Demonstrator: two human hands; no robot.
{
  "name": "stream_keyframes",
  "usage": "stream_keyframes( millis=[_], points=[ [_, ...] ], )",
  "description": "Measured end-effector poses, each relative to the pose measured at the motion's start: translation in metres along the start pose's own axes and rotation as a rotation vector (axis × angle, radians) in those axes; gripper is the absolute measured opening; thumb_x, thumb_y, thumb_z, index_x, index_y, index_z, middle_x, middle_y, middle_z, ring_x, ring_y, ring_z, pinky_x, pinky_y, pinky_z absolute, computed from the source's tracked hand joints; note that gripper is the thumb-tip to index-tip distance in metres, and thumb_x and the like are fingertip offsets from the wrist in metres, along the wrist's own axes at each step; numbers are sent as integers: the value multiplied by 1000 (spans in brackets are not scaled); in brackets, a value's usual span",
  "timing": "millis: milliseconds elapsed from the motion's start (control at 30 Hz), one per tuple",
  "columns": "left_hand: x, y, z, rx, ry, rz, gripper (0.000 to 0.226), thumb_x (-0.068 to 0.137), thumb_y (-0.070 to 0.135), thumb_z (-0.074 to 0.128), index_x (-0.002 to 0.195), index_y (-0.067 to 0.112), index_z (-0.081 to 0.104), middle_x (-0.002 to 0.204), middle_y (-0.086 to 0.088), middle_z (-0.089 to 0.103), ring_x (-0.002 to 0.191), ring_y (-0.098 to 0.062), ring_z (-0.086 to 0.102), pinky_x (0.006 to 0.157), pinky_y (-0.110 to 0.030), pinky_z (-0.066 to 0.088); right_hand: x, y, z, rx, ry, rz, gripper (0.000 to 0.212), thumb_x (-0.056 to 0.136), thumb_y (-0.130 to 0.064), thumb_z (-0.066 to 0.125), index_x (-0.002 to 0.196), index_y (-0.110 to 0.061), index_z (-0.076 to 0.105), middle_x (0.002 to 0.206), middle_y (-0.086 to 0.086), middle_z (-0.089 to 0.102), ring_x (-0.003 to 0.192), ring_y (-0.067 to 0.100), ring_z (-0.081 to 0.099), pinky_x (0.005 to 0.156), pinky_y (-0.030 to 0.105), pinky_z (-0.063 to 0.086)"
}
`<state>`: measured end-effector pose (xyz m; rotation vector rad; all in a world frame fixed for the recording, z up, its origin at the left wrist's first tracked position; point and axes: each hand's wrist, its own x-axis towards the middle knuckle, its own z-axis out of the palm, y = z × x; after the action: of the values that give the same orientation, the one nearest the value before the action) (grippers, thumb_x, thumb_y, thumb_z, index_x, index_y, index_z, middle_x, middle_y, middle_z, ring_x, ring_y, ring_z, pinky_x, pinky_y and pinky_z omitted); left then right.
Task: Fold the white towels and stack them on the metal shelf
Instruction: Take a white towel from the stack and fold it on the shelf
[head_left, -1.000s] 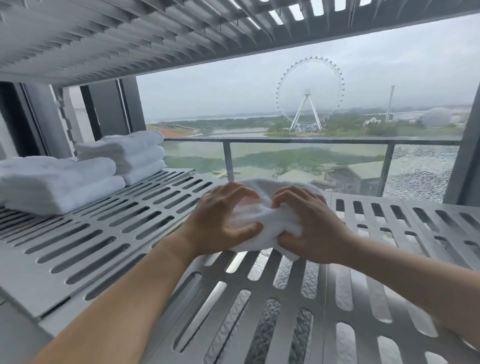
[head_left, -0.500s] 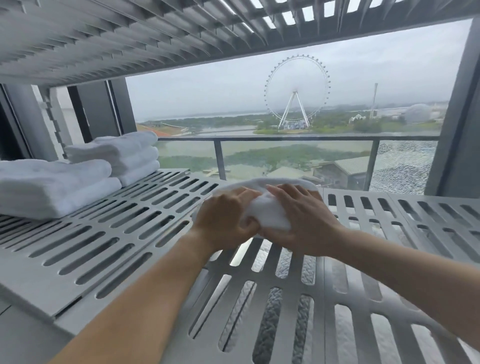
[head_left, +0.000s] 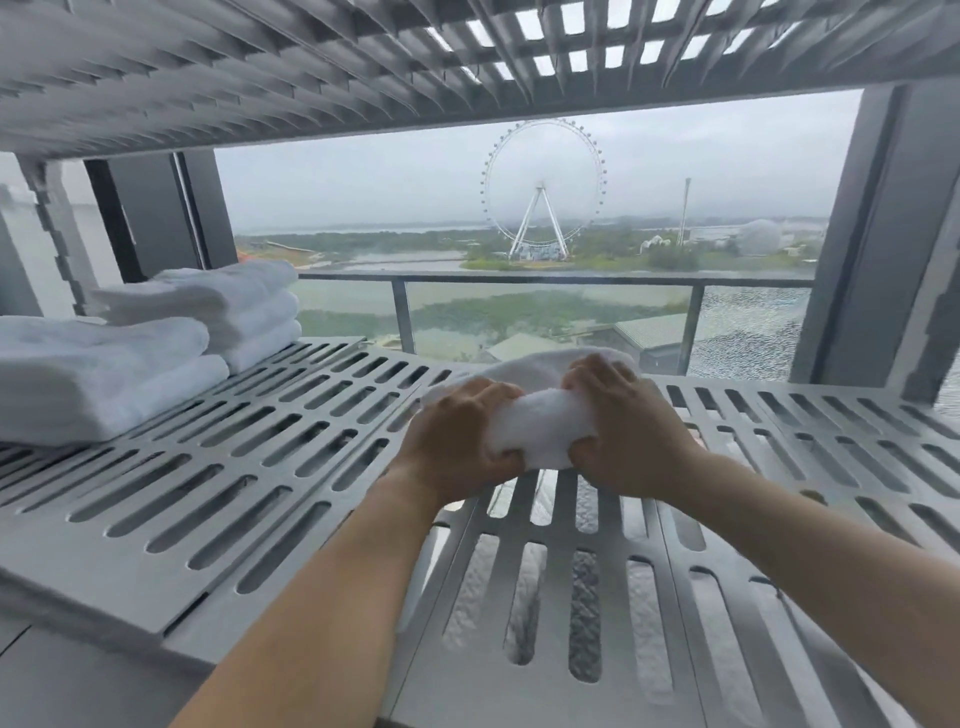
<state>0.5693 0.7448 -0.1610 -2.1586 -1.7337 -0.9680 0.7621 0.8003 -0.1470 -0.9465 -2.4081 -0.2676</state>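
Towel (head_left: 540, 421) bunched crosswise between left hand (head_left: 457, 447) and right hand (head_left: 623, 431), both clenched; stacks (head_left: 104, 374) far left.

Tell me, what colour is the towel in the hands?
White. The towel shows best in the head view.

2 towel stacks (head_left: 171, 338) — shelf's (head_left: 260, 467) left

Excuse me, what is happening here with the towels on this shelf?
A person is working on a small white towel on the slotted grey metal shelf. The left hand and the right hand both grip it, bunched between them. Two stacks of folded white towels already lie further left on the shelf. This towel is not yet on a stack.
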Motion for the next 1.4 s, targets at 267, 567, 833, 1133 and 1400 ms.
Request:
stream_keyframes(
  millis=[267,567,833,1133,1400],
  points=[
    [-1,3,4,56,231,109,53,60,30,72,111,21,60,106,-1,59,93,-26,59,71,-37,49,3,-9,1,-124,60,-33,44,76,-46,63,111,-19,58,111,2,60,104,31,52,86,44,36],
    [-3,11,12,66,346,150,73,74,17,71,136,22,33,125,-7,49,108,-26,54,76,-44,55,5,0,-19,-114,175,-22,44,70,-22,62,112,-13,51,106,9,54,95,33,53,74,41,41],
    [7,31,16,137,280,94,82,73,27,75,139,6,31,124,-16,52,101,-27,59,72,-33,51,-4,25,-31,-115,165,-89,43,78,-8,55,119,-20,51,121,11,46,105,32,47,79,45,42],
    [35,68,40,-13,187,51,35,69,3,69,103,7,60,103,-9,59,91,-26,59,79,-36,51,-23,59,-40,-141,-101,-117,52,71,-53,60,105,-17,44,103,0,52,96,22,52,73,36,38],
    [30,72,70,-32,198,-58,81,70,31,78,133,6,35,132,-12,39,118,-25,43,101,-32,39,-10,106,-54,-207,126,95,36,79,-25,52,112,-17,38,101,4,57,81,31,61,57,30,38]
  ],
)
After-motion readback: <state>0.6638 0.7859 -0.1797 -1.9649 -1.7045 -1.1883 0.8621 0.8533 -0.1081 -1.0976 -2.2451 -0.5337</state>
